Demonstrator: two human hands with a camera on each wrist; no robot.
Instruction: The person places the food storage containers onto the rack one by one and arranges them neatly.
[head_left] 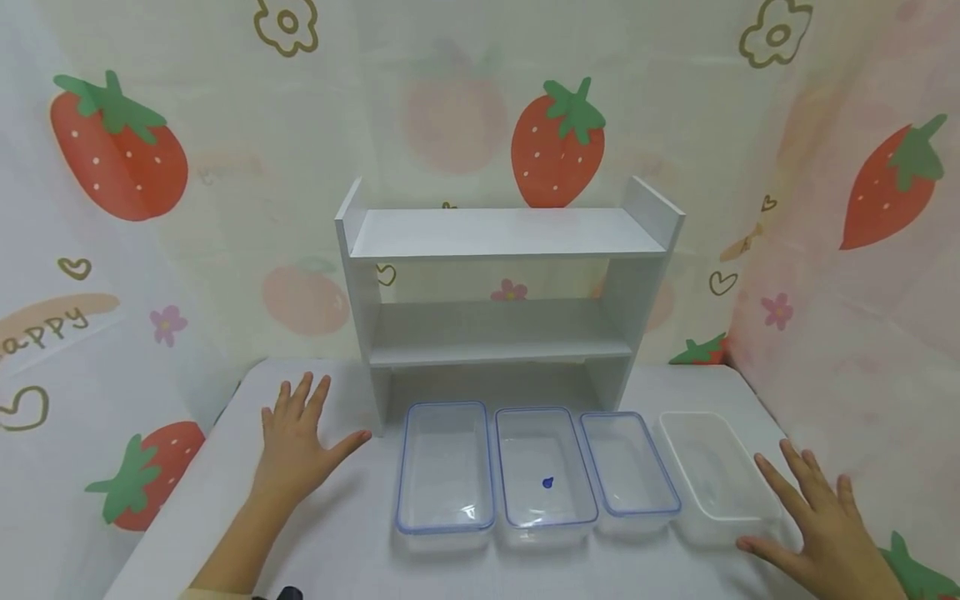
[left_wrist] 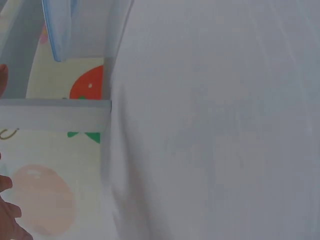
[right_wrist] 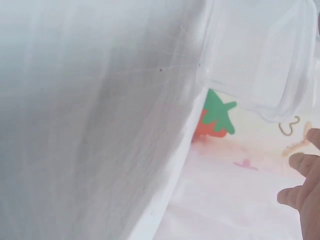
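Note:
Both hands are spread and hold nothing. My left hand point(head_left: 296, 454) hovers over the white table, left of the shelf and the row of boxes; in the left wrist view only its fingertips point(left_wrist: 7, 215) show at the edge. At the right end, my right hand point(head_left: 828, 533) has its thumb and fingers around the near right corner of a clear frosted box point(head_left: 720, 467), apart from it. Three clear plastic boxes with blue rims stand left of that one: a large box point(head_left: 446, 467), a middle box point(head_left: 543, 454) with a small blue mark, and a smaller box point(head_left: 630, 462).
A white shelf unit point(head_left: 502, 333) with bare boards stands behind the boxes at the back of the table point(head_left: 337, 533). Curtains point(head_left: 450, 108) printed with strawberries hang behind and at both sides. A small dark object point(head_left: 289, 592) shows at the bottom edge.

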